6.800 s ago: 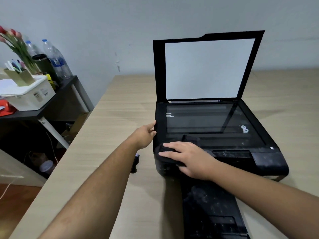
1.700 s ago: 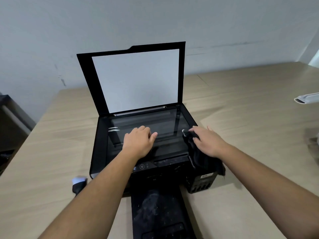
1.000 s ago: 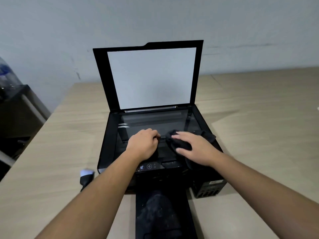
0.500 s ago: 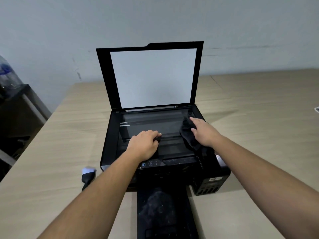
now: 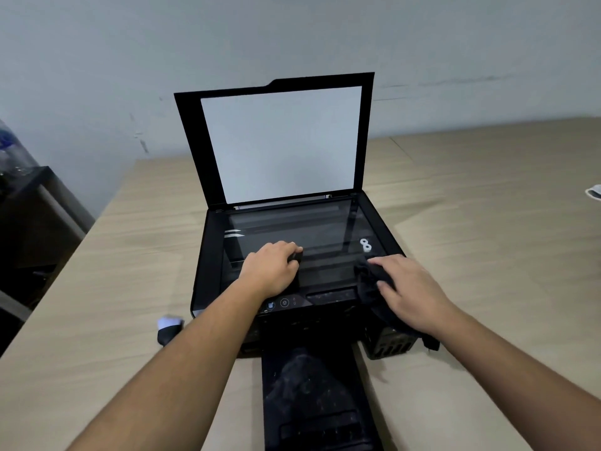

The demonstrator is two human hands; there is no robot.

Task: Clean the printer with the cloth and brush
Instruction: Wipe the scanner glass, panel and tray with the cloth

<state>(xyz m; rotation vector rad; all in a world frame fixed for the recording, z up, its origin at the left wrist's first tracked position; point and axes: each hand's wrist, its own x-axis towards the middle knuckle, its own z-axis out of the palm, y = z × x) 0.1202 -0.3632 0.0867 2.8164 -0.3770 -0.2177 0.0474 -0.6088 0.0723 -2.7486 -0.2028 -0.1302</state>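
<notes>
We look down at a black flatbed printer (image 5: 208, 271) on a pale wood-grain table (image 5: 487, 222), its scanner lid (image 5: 192, 141) standing upright with the white backing facing us. We judge the step in hand to be the wiping of the scanner glass (image 5: 292, 236) and its frame with the cloth.

Our right hand (image 5: 409, 291) lies flat, fingers spread and only slightly curled, pressing a dark crumpled cloth (image 5: 367, 281) onto the printer's near right corner; the cloth trails down over the right side towards the ink tank block (image 5: 390, 346). Our left hand (image 5: 270, 268) rests knuckles up on the middle of the glass, fingers curled under; something small and dark shows at its fingertips, but we cannot tell what it is or whether it is gripped.

A short brush with a black handle and pale bristles (image 5: 169, 328) lies on the table just beside the printer's near left corner, close under our left forearm and apart from both hands. The black paper tray (image 5: 318, 402) reaching towards us looks dusty.

We judge the next move calls for sliding the cloth across the glass while the left hand steadies the body, with the brush to be picked up for the dusty tray
</notes>
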